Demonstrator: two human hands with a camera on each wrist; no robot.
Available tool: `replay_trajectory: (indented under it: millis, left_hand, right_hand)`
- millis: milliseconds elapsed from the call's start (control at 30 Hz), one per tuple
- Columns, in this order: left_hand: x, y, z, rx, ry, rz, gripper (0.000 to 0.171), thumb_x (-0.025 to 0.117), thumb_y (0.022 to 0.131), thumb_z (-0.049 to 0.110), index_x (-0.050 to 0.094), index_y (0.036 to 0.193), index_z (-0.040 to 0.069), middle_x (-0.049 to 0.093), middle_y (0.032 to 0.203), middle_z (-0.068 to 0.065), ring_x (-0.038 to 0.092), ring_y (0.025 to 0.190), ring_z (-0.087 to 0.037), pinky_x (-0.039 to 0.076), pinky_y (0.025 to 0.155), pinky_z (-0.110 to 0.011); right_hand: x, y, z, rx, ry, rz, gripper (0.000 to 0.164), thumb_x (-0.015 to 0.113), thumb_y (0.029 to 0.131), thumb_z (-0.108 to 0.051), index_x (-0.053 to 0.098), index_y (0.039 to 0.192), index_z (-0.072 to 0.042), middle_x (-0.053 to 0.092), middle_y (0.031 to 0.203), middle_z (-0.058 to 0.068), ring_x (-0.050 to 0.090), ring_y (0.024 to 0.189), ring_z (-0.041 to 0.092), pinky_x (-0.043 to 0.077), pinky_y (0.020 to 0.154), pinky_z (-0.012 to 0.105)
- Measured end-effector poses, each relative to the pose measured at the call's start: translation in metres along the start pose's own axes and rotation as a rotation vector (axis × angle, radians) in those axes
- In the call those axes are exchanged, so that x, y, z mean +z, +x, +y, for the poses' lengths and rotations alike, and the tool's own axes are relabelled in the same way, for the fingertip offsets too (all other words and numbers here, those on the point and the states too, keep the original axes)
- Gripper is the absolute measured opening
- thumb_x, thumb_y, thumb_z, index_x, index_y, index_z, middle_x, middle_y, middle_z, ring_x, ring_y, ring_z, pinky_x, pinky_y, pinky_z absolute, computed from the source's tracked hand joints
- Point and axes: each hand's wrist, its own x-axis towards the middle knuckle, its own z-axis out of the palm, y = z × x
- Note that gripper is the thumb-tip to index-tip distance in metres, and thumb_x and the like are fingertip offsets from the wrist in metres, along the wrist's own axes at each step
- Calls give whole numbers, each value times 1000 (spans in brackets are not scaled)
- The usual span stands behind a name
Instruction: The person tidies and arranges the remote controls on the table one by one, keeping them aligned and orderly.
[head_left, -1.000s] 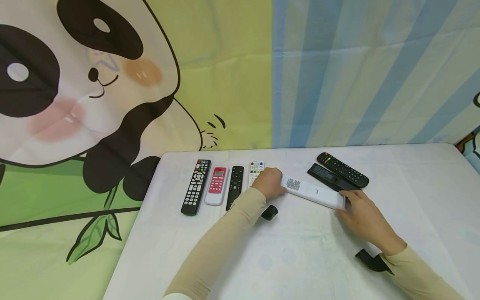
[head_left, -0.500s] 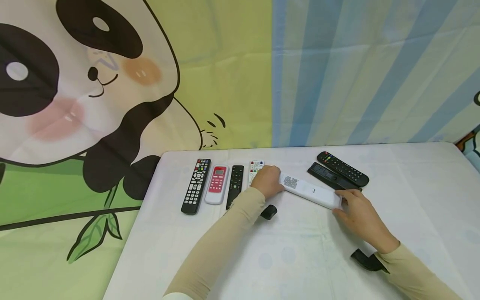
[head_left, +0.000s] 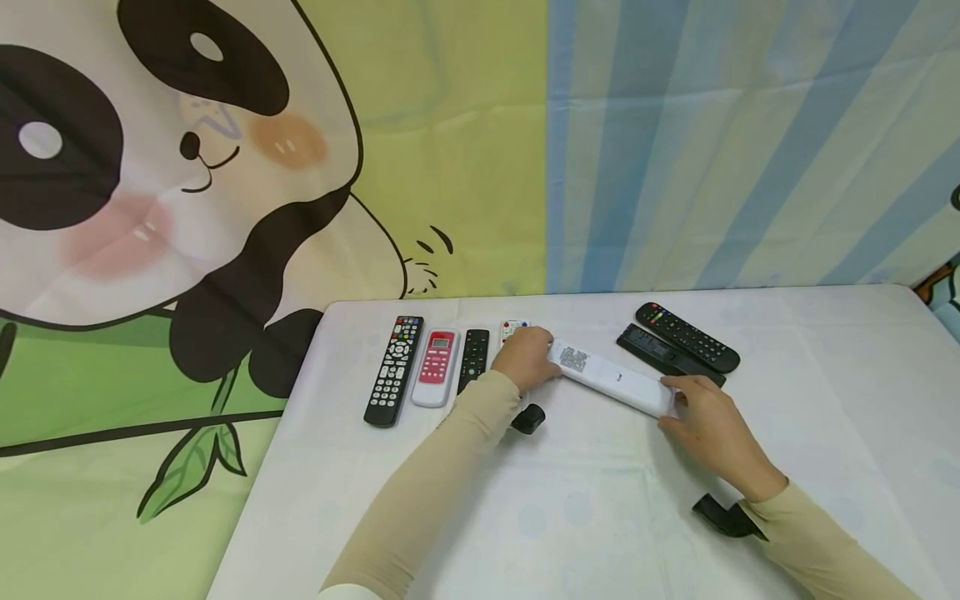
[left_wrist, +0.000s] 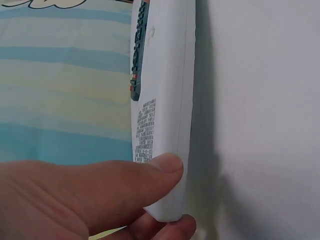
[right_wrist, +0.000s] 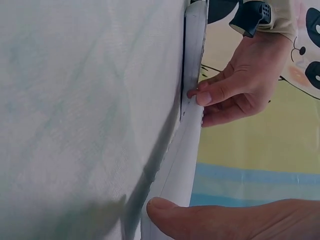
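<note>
A long white remote control (head_left: 611, 377) lies aslant, low over the table, its back with a printed label facing up. My left hand (head_left: 524, 359) pinches its left end, the thumb along the side edge in the left wrist view and fingertips curled under. At the other end my right hand (head_left: 717, 432) grips it between thumb and fingers; in the right wrist view this thumb (right_wrist: 200, 217) presses the side. A white remote with coloured buttons (head_left: 514, 327) is mostly hidden behind my left hand. Just left of it lies a slim black remote (head_left: 473, 358), partly covered by my forearm.
A red-and-white remote (head_left: 435, 367) and a large black remote (head_left: 394, 371) stand in the row at left. Two more black remotes, one with coloured keys (head_left: 687, 337) and a plainer one (head_left: 663, 352), lie together at back right. A panda-print cloth (head_left: 450, 167) hangs behind the white table (head_left: 585, 517).
Both hands have shifted slightly left with the white remote between them. My left hand now covers more of the button-side-up white remote and the slim black one.
</note>
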Motion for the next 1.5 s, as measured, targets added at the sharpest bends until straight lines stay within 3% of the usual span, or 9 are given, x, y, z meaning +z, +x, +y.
replay_trajectory:
  millis: [67, 300, 433, 733, 1300, 1500]
  left_hand:
    - [-3, -1, -1, -11, -22, 4, 50, 82, 85, 21, 67, 128, 1, 70, 121, -10, 64, 107, -23, 51, 93, -32]
    - [-12, -1, -8, -45, -59, 22, 43, 82, 85, 22, 72, 122, 4, 73, 113, -9, 62, 83, -16, 50, 69, -25]
    - [-16, -1, -11, -52, -66, 23, 42, 81, 86, 22, 72, 123, 4, 73, 115, -9, 63, 86, -16, 52, 73, -27]
    - [-23, -1, -19, -35, -124, 22, 40, 76, 92, 19, 69, 127, 3, 70, 123, -10, 63, 114, -21, 50, 98, -34]
    - [-32, 9, -25, -19, -157, 37, 38, 69, 97, 19, 66, 131, 3, 68, 127, -11, 61, 119, -24, 48, 102, -36]
    - [-34, 14, -24, -30, -163, 33, 38, 67, 98, 20, 65, 133, 4, 69, 124, -10, 63, 112, -21, 50, 97, -34]
  right_hand:
    - [1, 1, -2, 1, 4, -7, 55, 80, 80, 0, 57, 127, 16, 56, 120, 35, 62, 99, 43, 52, 83, 56]
    - [7, 1, -9, -24, 4, -17, 52, 79, 82, -3, 58, 126, 16, 59, 117, 33, 64, 97, 38, 52, 81, 53]
    - [12, 1, -13, -52, 0, -27, 50, 78, 84, -3, 58, 126, 16, 61, 114, 30, 63, 96, 35, 53, 81, 51]
    - [15, 1, -23, -80, -3, -73, 46, 70, 92, -6, 54, 130, 15, 60, 119, 31, 62, 101, 36, 51, 87, 53]
    - [25, 3, -37, -128, 49, -110, 43, 66, 97, -9, 53, 129, 16, 62, 112, 26, 61, 94, 30, 52, 80, 48]
    - [28, 4, -41, -146, 61, -108, 39, 64, 97, -7, 55, 127, 15, 63, 105, 20, 59, 89, 26, 51, 77, 45]
